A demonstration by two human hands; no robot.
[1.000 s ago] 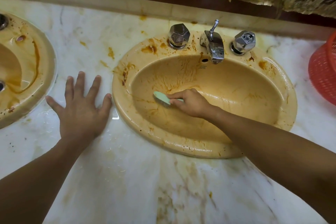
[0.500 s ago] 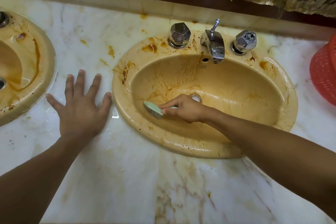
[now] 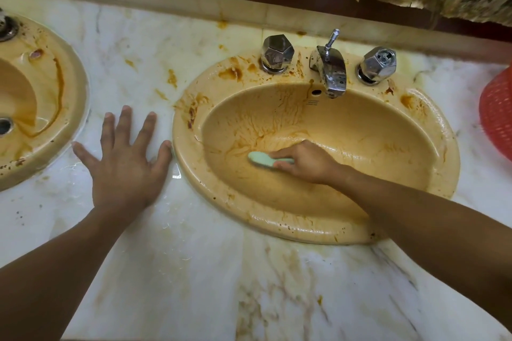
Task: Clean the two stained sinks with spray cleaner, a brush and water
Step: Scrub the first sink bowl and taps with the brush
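Right hand [image 3: 304, 160] is down in the right-hand sink [image 3: 432, 130], fingers curled round the handle of the green brush [image 3: 260, 159]. The head points left with its bristles on the basin floor, right where the brown streaks fan out. I'm gripping close to the head, I'd say so that the push goes straight into the bristles instead of flexing the handle.

Left hand [image 3: 124, 171] lies flat on the wet bench [image 3: 194, 271] between the two sinks, fingers spread and holding nothing, thumb just at the near sink's rim. That's my prop: it takes my weight while I lean in, and stays clear of the scrubbing.

The spout [image 3: 331, 72] is dry with no water running, which suits me, since I reckon a rinse now would only wash away whatever cleaner is working. I can't see the spray bottle anywhere.

There's plenty left, by my reckoning. Orange blotches sit on the rim by the left knob [image 3: 277, 53] and along the left edge, and specks dot the front lip. The left-hand sink [image 3: 74, 86] shows a long brown curl and looks untouched. The drain is hidden under my hand.
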